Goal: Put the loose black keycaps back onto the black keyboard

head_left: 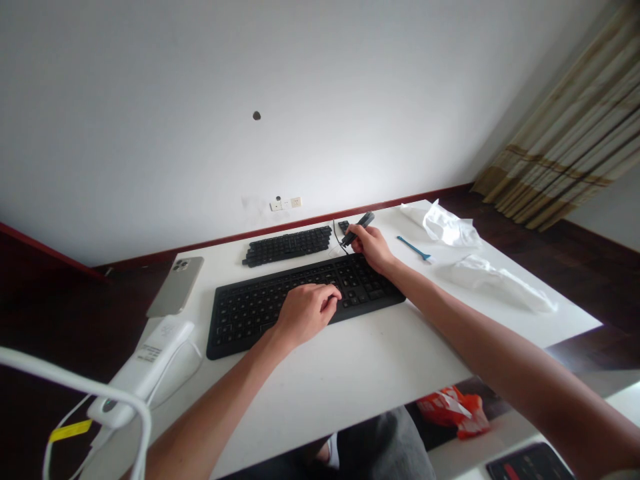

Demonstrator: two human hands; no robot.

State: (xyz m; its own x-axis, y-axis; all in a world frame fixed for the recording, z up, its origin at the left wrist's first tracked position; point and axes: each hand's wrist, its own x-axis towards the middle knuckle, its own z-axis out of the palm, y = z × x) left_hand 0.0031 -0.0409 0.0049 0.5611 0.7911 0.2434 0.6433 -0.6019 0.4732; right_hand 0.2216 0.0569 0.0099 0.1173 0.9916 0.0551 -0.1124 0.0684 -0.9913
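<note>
From my end of the feed, the left hand [306, 312] lies on the middle of the black keyboard [240, 313], fingers curled under into a loose fist; I cannot tell whether anything is tucked inside it. The right hand [373, 248] is at the keyboard's far right corner, closed around a dark, pen-like tool [358, 228] whose free end points up and away towards the wall. A thin black wire [337, 238] loops just beside that hand. The keyboard sits slightly askew on the white table [360, 360], its right end further from me than its left. Behind it, apart from it, lies a black strip of keys [289, 245], and a small black piece [343, 225] rests just right of the strip, near the tool. To the left, a phone [176, 285] lies face down at the table's edge, and nearer to me a white device [150, 363] with a white cord rests by the keyboard's left end. Right of the right hand I see a blue brush [414, 249], then two crumpled clear wrappers: one [447, 227] at the far corner, one [495, 280] nearer the right edge. An orange bag [453, 412] lies on the floor below the table, and a striped curtain [570, 153] hangs at the far right.
</note>
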